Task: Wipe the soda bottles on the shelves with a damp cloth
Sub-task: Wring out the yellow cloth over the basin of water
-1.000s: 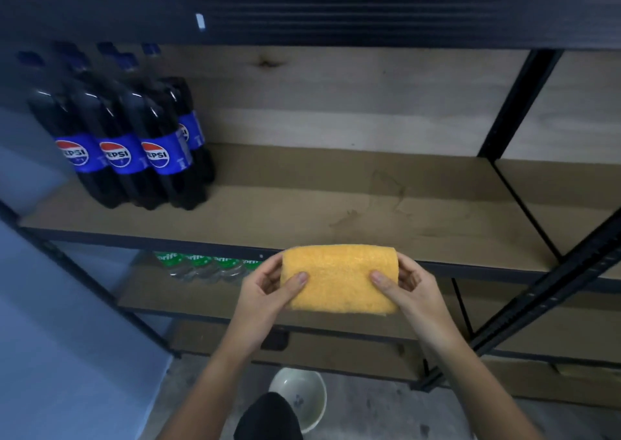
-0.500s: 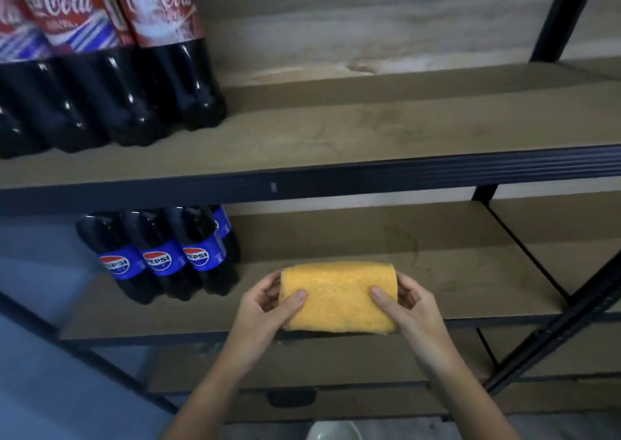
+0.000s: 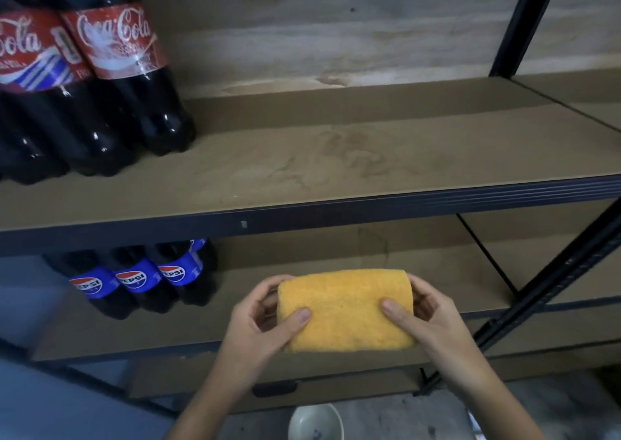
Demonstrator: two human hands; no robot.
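Below the upper shelf (image 3: 336, 211), both hands, left hand (image 3: 258, 322) and right hand (image 3: 433, 315), pinch the folded yellow cloth (image 3: 346, 308). Cola bottles (image 3: 117, 80) sit up left of it, Pepsi bottles (image 3: 141, 278) just left. Looks like no wiping's started yet.

A folded yellow cloth (image 3: 346, 310) was held level in front of the shelves, gripped at both ends. Dark cola bottles (image 3: 114, 69) with red labels stood upright at the left of the upper shelf (image 3: 336, 167), and blue-labelled cola bottles (image 3: 141, 281) stood on the shelf below (image 3: 336, 258).
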